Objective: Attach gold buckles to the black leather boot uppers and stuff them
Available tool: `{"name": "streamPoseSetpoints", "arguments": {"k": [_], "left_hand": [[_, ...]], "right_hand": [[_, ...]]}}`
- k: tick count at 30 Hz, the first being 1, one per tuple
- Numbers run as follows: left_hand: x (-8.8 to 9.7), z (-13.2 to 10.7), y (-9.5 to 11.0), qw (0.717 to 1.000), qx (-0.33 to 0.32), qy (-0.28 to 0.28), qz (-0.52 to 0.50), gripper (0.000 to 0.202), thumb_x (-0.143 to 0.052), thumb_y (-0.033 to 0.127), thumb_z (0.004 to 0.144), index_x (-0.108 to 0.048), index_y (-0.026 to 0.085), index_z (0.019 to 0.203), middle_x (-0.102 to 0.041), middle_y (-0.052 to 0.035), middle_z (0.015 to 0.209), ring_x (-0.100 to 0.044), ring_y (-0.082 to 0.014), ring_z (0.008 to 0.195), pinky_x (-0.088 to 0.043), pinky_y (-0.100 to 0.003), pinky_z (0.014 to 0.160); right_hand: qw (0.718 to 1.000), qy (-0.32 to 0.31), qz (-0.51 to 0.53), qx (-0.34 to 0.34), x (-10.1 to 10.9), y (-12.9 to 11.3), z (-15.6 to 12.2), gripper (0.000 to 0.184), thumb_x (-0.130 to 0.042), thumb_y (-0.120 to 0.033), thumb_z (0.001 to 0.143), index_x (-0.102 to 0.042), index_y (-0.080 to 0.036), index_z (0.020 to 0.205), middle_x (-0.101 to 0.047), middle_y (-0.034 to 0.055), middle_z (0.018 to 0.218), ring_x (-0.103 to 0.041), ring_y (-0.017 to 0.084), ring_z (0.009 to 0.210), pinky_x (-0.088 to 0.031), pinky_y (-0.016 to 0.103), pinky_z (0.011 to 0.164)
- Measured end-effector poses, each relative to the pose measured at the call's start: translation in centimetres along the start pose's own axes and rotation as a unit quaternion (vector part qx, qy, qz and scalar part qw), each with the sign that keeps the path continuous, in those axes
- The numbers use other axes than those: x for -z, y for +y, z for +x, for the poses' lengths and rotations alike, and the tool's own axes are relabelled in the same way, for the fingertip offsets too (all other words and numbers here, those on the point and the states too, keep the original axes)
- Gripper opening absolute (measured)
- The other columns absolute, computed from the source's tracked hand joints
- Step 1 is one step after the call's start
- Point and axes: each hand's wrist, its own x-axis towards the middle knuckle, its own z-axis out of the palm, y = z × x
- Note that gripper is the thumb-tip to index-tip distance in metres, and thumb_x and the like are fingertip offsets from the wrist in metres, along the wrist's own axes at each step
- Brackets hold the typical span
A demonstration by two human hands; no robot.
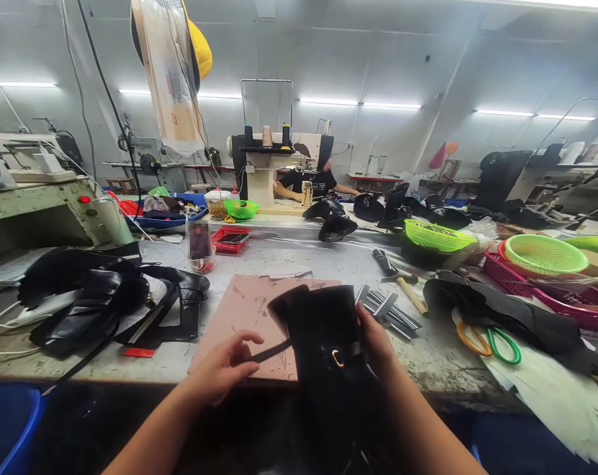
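A black leather boot upper (323, 320) is held upright over the front edge of the bench, its lower part lost in shadow. My right hand (376, 340) grips the right side of its shaft, most of those fingers being hidden behind the leather. On the front of the shaft sits a small gold buckle (337, 358). A narrow black strap (273, 351) runs out to the left, and my left hand (224, 366) pinches its free end between thumb and fingers. Beneath the boot upper lies a pinkish board (244, 307) on the bench.
Black boot pieces (95, 297) are heaped at left. To the right lie a hammer (411, 293), grey-black strips (385, 307), and scissors with orange and green handles (504, 346). Green baskets (546, 254) stand beyond. A person (323, 181) sits behind a sewing machine (266, 168).
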Motion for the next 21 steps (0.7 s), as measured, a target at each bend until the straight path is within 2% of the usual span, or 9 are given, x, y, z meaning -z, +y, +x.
{"name": "streamPoseSetpoints", "arguments": {"k": [3,7,10,11,13,15,16,18,21], "left_hand": [[0.9,0.2,0.8,0.987,0.043,-0.066,-0.139,0.032,-0.063,0.040,0.066,-0.060,0.016,0.087,-0.057,0.0001,0.067,-0.055,-0.0132,0.056,-0.041,-0.023,0.051],[0.4,1.1,1.7,0.958,0.027,-0.170,-0.231,0.039,-0.059,0.034,0.063,-0.063,0.013,0.095,-0.066,-0.0050,0.077,-0.062,-0.0209,0.074,-0.046,-0.033,0.073],[-1.0,2.0,2.5,0.985,-0.011,-0.143,-0.094,0.032,-0.059,0.022,0.067,-0.062,0.017,0.098,-0.066,-0.0040,0.088,-0.060,-0.0202,0.084,-0.045,-0.031,0.077],[-1.5,2.3,2.8,0.992,-0.032,-0.118,-0.028,0.027,-0.058,0.021,0.069,-0.062,0.018,0.096,-0.065,-0.0037,0.087,-0.059,-0.0194,0.084,-0.044,-0.030,0.077],[-2.4,2.8,3.6,0.990,-0.085,-0.074,0.089,0.017,-0.059,0.025,0.072,-0.064,0.018,0.086,-0.062,-0.0031,0.081,-0.057,-0.0180,0.078,-0.044,-0.030,0.073],[-2.9,3.4,4.3,0.975,-0.149,-0.052,0.155,0.010,-0.062,0.026,0.071,-0.064,0.017,0.075,-0.057,-0.0030,0.081,-0.054,-0.0173,0.078,-0.044,-0.029,0.073],[-3.1,3.6,4.7,0.968,-0.178,-0.056,0.165,0.008,-0.063,0.025,0.071,-0.063,0.018,0.072,-0.056,-0.0036,0.086,-0.053,-0.0174,0.082,-0.043,-0.029,0.075],[-3.3,4.0,5.3,0.961,-0.215,-0.078,0.157,0.004,-0.060,0.021,0.074,-0.062,0.018,0.073,-0.057,-0.0038,0.092,-0.053,-0.0168,0.085,-0.042,-0.028,0.078],[-3.5,4.4,5.6,0.966,-0.198,-0.107,0.125,0.005,-0.056,0.019,0.077,-0.060,0.017,0.078,-0.060,-0.0016,0.080,-0.054,-0.0152,0.076,-0.042,-0.027,0.073]], "right_hand": [[0.992,0.089,-0.087,0.017,0.3,1.0,0.4,0.034,-0.074,-0.043,0.055,-0.060,-0.018,0.072,-0.059,-0.0017,0.064,-0.055,0.015,0.060,-0.043,0.027,0.057],[0.985,0.142,-0.073,0.072,0.4,1.1,0.4,0.037,-0.071,-0.045,0.057,-0.056,-0.021,0.081,-0.055,-0.0037,0.069,-0.052,0.011,0.059,-0.041,0.023,0.054],[0.972,0.060,-0.174,0.143,-0.2,-0.2,-0.6,0.025,-0.068,-0.040,0.066,-0.059,-0.020,0.079,-0.059,-0.0007,0.070,-0.054,0.014,0.063,-0.043,0.026,0.058],[0.954,0.007,-0.241,0.179,-0.6,-0.7,-1.0,0.019,-0.067,-0.036,0.068,-0.061,-0.020,0.077,-0.061,0.0007,0.069,-0.055,0.015,0.064,-0.044,0.028,0.060],[0.888,-0.085,-0.372,0.259,-1.6,-1.9,-1.8,0.010,-0.061,-0.029,0.075,-0.063,-0.020,0.073,-0.063,0.0028,0.067,-0.056,0.018,0.067,-0.044,0.032,0.063],[0.832,-0.117,-0.431,0.330,-2.5,-3.0,-2.3,0.012,-0.055,-0.024,0.080,-0.063,-0.020,0.073,-0.064,0.0042,0.072,-0.056,0.019,0.073,-0.044,0.034,0.069],[0.821,-0.121,-0.434,0.352,-3.0,-3.5,-2.4,0.014,-0.051,-0.022,0.083,-0.063,-0.020,0.075,-0.065,0.0048,0.075,-0.057,0.019,0.075,-0.044,0.034,0.070],[0.833,-0.128,-0.408,0.352,-3.7,-4.2,-2.6,0.013,-0.049,-0.023,0.084,-0.062,-0.020,0.083,-0.064,0.0047,0.079,-0.057,0.016,0.073,-0.045,0.029,0.066],[0.870,-0.131,-0.373,0.294,-4.2,-5.0,-2.7,0.019,-0.058,-0.037,0.078,-0.058,-0.019,0.083,-0.059,0.0004,0.067,-0.053,0.013,0.057,-0.043,0.024,0.053]]}}
